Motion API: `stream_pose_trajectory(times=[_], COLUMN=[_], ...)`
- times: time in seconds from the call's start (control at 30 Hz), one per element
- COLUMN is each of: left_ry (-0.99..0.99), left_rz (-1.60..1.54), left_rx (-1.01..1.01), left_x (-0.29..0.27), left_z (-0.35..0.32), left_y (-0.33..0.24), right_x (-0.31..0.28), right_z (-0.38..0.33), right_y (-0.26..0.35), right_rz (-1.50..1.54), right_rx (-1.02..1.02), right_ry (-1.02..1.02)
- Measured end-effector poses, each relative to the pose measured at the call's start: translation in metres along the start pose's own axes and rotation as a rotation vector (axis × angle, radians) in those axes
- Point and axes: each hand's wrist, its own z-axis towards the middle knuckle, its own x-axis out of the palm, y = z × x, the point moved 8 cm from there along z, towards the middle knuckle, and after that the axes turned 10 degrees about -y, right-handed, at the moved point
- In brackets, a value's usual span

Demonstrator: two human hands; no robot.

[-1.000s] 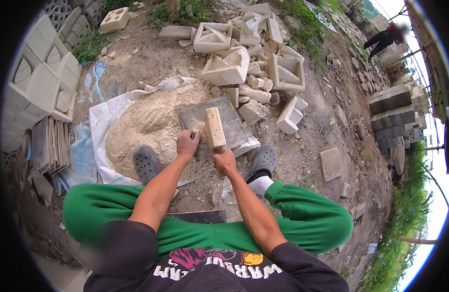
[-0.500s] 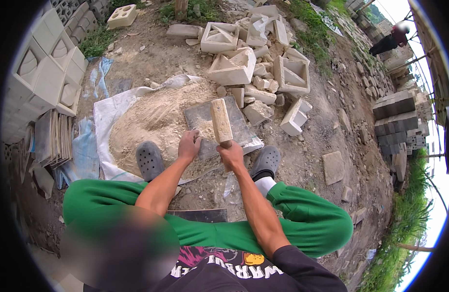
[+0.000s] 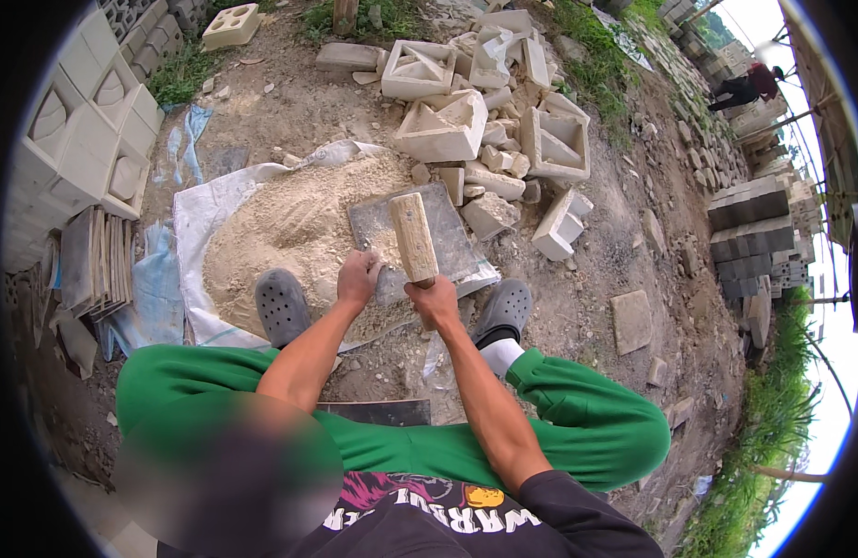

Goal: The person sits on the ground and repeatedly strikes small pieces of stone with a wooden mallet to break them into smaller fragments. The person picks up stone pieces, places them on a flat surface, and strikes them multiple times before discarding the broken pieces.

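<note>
My right hand (image 3: 434,302) is wrapped round the short handle of a wooden mallet (image 3: 412,237). Its worn, dust-coated block head lies over a dark flat slab (image 3: 450,223). At the slab's left edge is my left hand (image 3: 357,276), its fingers curled closed around something small that I cannot make out. Pale crumbs cover part of the slab between the two hands. Under and beside it spreads a heap of pale, crushed stone powder (image 3: 290,219) on a white woven sheet (image 3: 195,244).
Beyond the slab lies a pile of broken cast blocks (image 3: 443,127) and rubble. White decorative blocks (image 3: 85,153) stand stacked at left, above leaning thin boards (image 3: 104,260). Grey blocks (image 3: 750,228) are stacked at right. A person (image 3: 750,86) stands at the far right.
The mallet's head has shifted slightly left over the slab, with my right hand. My left hand has barely moved. The whole view has drifted a little.
</note>
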Motion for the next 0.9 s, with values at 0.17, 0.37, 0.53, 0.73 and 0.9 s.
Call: stream_pose_trajectory(times=[0.17, 0.37, 0.53, 0.73, 0.9], left_ry=[0.045, 0.0, -0.218, -0.23, -0.18], left_rz=[0.047, 0.024, 0.007, 0.124, 0.268], left_rx=[-0.023, 0.001, -0.042, -0.166, 0.094], left_x=[0.005, 0.0, -0.02, -0.036, -0.028], left_z=[0.002, 0.002, 0.003, 0.019, 0.034], left_y=[-0.006, 0.0, 0.019, 0.056, 0.014], right_x=[0.005, 0.008, -0.006, -0.002, 0.0], right_z=[0.007, -0.005, 0.003, 0.004, 0.002], right_y=[-0.028, -0.041, -0.046, -0.066, -0.065], right_rz=[-0.266, 0.048, 0.136, 0.21, 0.231], right_rx=[-0.087, 0.327, 0.311, 0.367, 0.393], right_ry=[0.027, 0.199, 0.096, 0.093, 0.1])
